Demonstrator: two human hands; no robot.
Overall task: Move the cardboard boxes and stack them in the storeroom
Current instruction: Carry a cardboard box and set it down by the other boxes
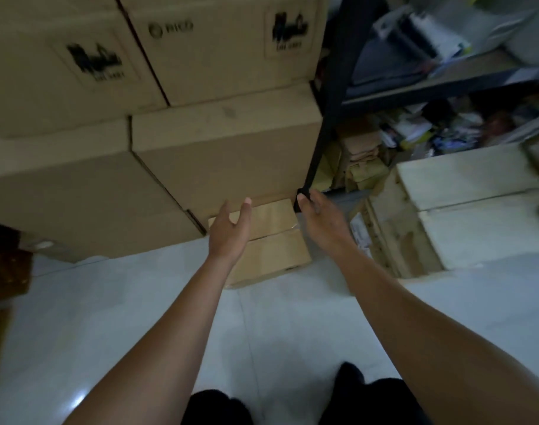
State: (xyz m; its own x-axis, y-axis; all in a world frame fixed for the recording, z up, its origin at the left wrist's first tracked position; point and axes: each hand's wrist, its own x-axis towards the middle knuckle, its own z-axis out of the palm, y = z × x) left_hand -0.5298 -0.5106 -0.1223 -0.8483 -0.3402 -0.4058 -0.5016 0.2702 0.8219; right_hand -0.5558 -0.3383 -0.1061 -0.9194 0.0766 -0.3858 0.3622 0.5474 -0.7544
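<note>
Two bare hands reach toward a small cardboard box [273, 240] lying on the pale floor [139, 317], tucked against the foot of the tall stack of boxes [225, 145] at the far side, with the black shelf post [326, 118] just to its right. Left hand [230, 231] is open, fingers spread over the box's left edge; right hand [319, 217] is also open, near the right edge by the post, gripping nothing. To do this well, I would judge each palm should settle on opposite sides, low down, before lifting, minding the post.
</note>
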